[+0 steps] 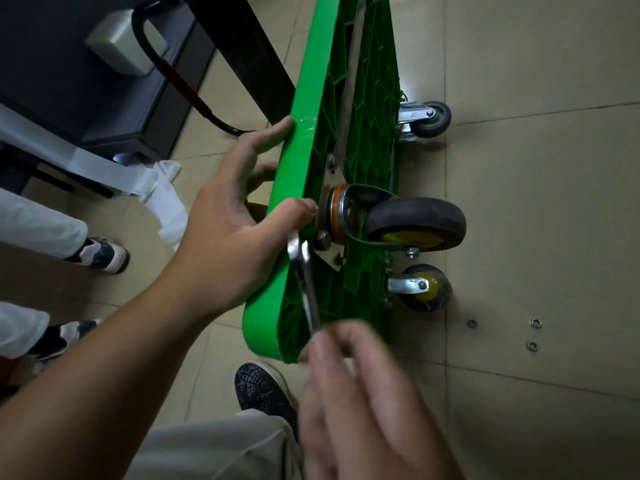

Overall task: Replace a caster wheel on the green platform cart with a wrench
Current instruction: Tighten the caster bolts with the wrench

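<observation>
Green cart (pixel 301 168) stands on edge on the tile floor (pixel 536 202). Left hand (pixel 228 230) grips its rim, thumb hooked over. Right hand (pixel 363 393), blurred, pinches the wrench (pixel 304 271) handle. The wrench's open end sits just beside a bolt (pixel 323 237) at the caster wheel (pixel 415 223) plate.

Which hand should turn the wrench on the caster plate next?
Right, probably. The right hand holds the wrench by its handle, its head beside a plate bolt; the left hand grips the edge of the green cart, steadying it.
</observation>
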